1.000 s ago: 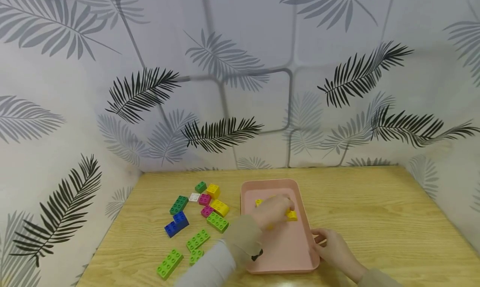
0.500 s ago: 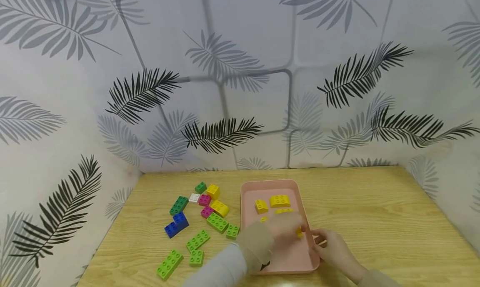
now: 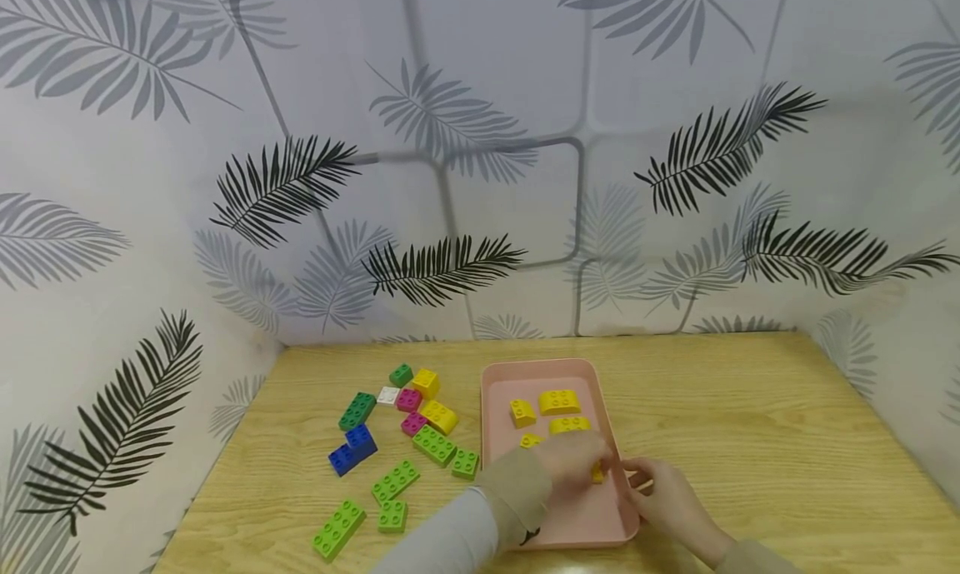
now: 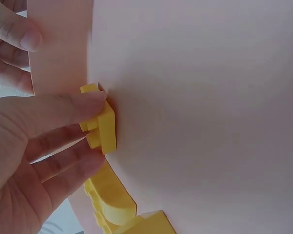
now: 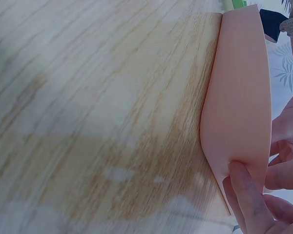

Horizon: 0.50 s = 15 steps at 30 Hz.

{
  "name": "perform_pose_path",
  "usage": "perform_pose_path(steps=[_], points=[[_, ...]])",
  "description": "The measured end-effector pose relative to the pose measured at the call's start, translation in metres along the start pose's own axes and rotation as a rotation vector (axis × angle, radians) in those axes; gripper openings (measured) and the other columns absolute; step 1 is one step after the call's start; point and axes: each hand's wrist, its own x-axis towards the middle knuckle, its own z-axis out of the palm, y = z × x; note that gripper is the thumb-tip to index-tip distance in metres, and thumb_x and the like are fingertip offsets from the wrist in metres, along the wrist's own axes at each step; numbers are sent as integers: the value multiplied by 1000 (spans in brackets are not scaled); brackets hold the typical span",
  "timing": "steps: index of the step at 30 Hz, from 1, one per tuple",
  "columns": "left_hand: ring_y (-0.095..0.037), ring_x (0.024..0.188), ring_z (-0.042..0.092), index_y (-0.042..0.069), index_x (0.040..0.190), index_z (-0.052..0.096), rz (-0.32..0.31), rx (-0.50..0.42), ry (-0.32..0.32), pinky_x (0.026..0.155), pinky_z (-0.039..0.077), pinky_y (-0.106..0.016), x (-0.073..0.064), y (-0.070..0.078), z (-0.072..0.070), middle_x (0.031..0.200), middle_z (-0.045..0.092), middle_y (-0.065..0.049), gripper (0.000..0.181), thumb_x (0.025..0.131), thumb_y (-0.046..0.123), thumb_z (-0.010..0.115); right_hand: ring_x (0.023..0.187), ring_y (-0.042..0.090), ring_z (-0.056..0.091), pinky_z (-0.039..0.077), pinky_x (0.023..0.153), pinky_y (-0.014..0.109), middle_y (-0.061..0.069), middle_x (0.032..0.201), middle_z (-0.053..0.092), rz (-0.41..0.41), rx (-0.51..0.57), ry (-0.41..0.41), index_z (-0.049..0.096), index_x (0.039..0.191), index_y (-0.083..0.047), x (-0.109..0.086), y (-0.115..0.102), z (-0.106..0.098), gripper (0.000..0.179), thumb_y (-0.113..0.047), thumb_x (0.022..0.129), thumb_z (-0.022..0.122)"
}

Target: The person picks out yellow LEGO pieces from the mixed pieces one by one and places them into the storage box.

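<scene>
My left hand [image 3: 573, 459] reaches into a pink tray [image 3: 558, 524] and pinches a small yellow toy brick [image 4: 107, 127] between thumb and fingertips, low beside the tray's right wall. In the head view the fingers partly cover this brick. More yellow bricks lie in the tray: a small one [image 3: 522, 412] at the left, a curved one [image 3: 560, 401] at the far end and another [image 3: 570, 425] nearer the hand. At the tray's right side my right hand [image 3: 671, 499] holds the wall, its thumb over the rim and its fingers on the outside.
Left of the tray, loose bricks lie on the wooden table [image 3: 750, 416]: light green [image 3: 340, 528], dark green [image 3: 357, 411], blue [image 3: 352, 449], magenta [image 3: 409, 399], white [image 3: 388, 396] and yellow [image 3: 439, 416]. A leaf-patterned cloth [image 3: 510, 182] hangs behind the table.
The left hand has moved from the tray's far part toward its near right side, uncovering yellow bricks there, and has hardly moved in the last half second. The right hand stays at the wall.
</scene>
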Motion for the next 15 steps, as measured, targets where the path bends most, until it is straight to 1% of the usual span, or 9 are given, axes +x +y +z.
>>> perform_pose_path(steps=[7,11,15], points=[[-2,80,52,19,91,68,-37,64,14,73,43,-14,0,4,1,91,61,11,22,79,1,66,69,24,64,53,56,29,12,79,64,0,4,-2,58,107,14,0,1,0,35,10,73,64],[-2,79,51,19,89,68,-57,67,14,74,43,-15,0,5,0,91,60,11,20,79,2,66,68,24,64,53,56,30,12,80,64,1,-5,-1,58,107,14,0,0,0,35,10,73,64],[-3,78,51,19,89,67,-63,74,10,74,43,-15,0,6,0,91,60,11,19,80,2,67,69,24,64,54,57,30,12,80,64,12,-3,2,59,107,14,0,-1,0,35,10,73,64]])
